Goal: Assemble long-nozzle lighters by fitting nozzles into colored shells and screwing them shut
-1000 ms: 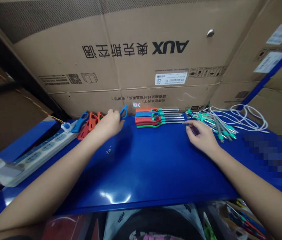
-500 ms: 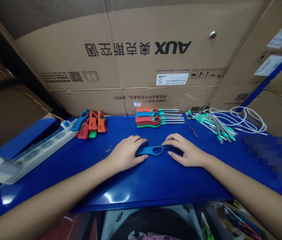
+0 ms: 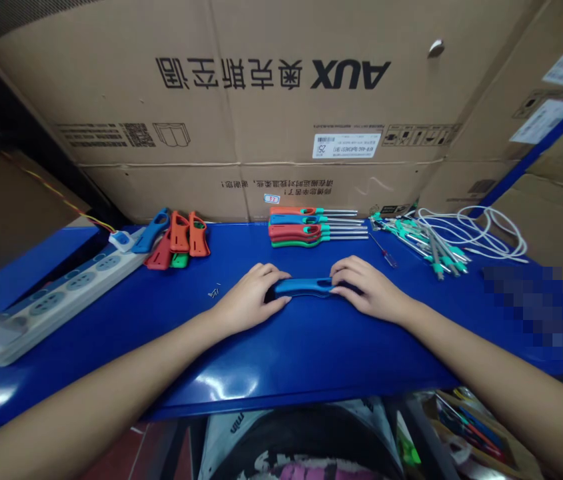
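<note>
A blue lighter handle (image 3: 304, 287) lies level just over the blue tabletop between my two hands. My left hand (image 3: 248, 300) is closed around its left end, fingers on the far side and thumb on the near side. My right hand (image 3: 371, 290) pinches the right end, by the trigger opening, and hides that tip. Small screws (image 3: 214, 292) lie loose to the left of my left hand. Beyond my hands is a stack of long-stemmed lighters (image 3: 294, 233) in orange, blue, red and green. A small screwdriver (image 3: 388, 259) rests to their right.
At the back left, several loose lighter handles (image 3: 198, 237) lie against a white power strip (image 3: 78, 287). Metal lighter stems with green ends (image 3: 411, 233) are heaped at the back right, beside a coiled white cable (image 3: 506, 243). A large cardboard box (image 3: 261, 147) stands behind the table.
The blue handle has rolled from showing its open trigger loop to a narrower side. My right hand has closed onto its right end. The view has shifted slightly.
</note>
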### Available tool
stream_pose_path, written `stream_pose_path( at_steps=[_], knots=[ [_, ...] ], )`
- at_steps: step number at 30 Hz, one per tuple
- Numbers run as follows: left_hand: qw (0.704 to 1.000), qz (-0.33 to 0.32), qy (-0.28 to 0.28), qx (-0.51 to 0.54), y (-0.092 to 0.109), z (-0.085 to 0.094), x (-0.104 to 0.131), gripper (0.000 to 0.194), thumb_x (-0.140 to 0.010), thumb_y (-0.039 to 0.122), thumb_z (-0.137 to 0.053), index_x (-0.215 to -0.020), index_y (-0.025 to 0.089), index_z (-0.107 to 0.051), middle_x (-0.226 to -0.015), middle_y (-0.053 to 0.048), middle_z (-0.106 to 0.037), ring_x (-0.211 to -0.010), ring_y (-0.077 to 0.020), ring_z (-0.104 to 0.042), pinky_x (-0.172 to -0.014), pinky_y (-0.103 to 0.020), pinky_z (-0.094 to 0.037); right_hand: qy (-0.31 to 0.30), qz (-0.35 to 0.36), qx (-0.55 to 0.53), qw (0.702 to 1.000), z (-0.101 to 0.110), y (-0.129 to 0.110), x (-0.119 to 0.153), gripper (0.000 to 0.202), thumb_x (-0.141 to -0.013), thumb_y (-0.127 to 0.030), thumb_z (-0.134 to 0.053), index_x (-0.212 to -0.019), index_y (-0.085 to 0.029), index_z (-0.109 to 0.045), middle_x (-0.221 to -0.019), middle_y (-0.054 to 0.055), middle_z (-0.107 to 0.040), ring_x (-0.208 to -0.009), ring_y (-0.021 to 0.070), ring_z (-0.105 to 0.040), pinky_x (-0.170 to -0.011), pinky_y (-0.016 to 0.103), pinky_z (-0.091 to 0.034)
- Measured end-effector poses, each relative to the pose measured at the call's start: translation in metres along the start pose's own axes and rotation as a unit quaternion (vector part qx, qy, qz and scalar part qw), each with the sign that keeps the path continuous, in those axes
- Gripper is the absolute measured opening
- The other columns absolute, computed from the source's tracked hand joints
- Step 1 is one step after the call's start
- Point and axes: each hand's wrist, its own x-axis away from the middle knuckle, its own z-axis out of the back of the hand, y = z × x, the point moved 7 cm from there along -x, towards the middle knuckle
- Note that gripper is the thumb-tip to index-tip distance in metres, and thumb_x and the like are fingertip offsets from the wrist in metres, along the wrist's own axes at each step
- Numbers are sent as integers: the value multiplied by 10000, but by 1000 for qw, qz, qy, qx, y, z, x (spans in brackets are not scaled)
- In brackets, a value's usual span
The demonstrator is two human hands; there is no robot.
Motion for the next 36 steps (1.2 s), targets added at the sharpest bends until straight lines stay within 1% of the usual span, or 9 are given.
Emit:
stream_pose_path(
  at_steps=[6,8,12,14,19,25,29,32,36],
  knots=[
    [1000,-1,29,1,-3,3,0,357,-922,352,-659,-1245,205,-618,-1179,-80,-668,-1072,-256,-599,-984,-429,-483,144,-116,-47,982,20,24,7,167,-998,-309,-519,-860,-231,-570,-836,56,-637,-803,207,-597,-759,377,-496],
    [999,-1,42,-1,-5,4,-1,341,-917,346,-665,-1226,206,-630,-1159,-78,-676,-1037,-253,-603,-949,-420,-493,122,-122,-76,982,17,28,8,213,-988,-329,-527,-804,-226,-558,-780,45,-622,-742,192,-577,-709,355,-481],
    [998,9,54,7,-9,6,-2,376,-897,363,-701,-1231,200,-642,-1118,-73,-684,-1009,-246,-604,-935,-414,-488,-15,-70,-103,992,-2,17,5,219,-973,-309,-548,-779,-210,-569,-764,32,-633,-756,176,-565,-764,348,-453],
    [998,15,57,12,-11,6,-3,422,-872,404,-733,-1228,194,-649,-1083,-69,-688,-1003,-246,-604,-931,-414,-485,-57,-57,-98,992,-7,11,5,238,-972,-307,-557,-755,-207,-546,-740,14,-619,-755,165,-550,-795,346,-426],
    [998,10,63,16,-10,6,-4,417,-854,415,-755,-1199,199,-664,-1098,-61,-702,-1012,-244,-602,-934,-408,-482,-77,-59,-63,993,-10,7,4,328,-965,-347,-575,-688,-209,-465,-669,-23,-546,-709,147,-499,-807,331,-377],
    [997,-6,77,9,-7,8,-2,361,-879,430,-718,-1180,234,-673,-1163,-67,-662,-1095,-260,-584,-989,-433,-484,-65,-59,-43,995,-9,12,5,361,-989,-370,-538,-671,-200,-510,-655,-18,-557,-681,138,-523,-776,317,-376],
    [993,-29,113,0,8,17,2,293,-935,424,-647,-1162,242,-680,-1211,-79,-614,-1166,-250,-556,-1044,-427,-460,4,-114,-19,993,1,27,8,203,-981,-327,-521,-946,-208,-682,-620,-32,-569,-577,133,-523,-703,299,-406],
    [995,-61,73,-13,25,14,5,281,-961,449,-601,-1138,251,-691,-1231,-81,-620,-1175,-251,-562,-1032,-425,-463,28,-160,17,987,12,41,12,265,-973,-283,-479,-1140,-203,-669,-608,-29,-560,-546,154,-524,-625,293,-411],
    [995,-90,6,-33,38,4,7,394,-879,583,-663,-1104,261,-704,-1260,-76,-636,-1187,-276,-575,-1001,-438,-467,58,-185,111,975,36,55,16,332,-946,-259,-463,-1219,-193,-640,-855,63,-691,-744,220,-631,-749,358,-474]
  ],
)
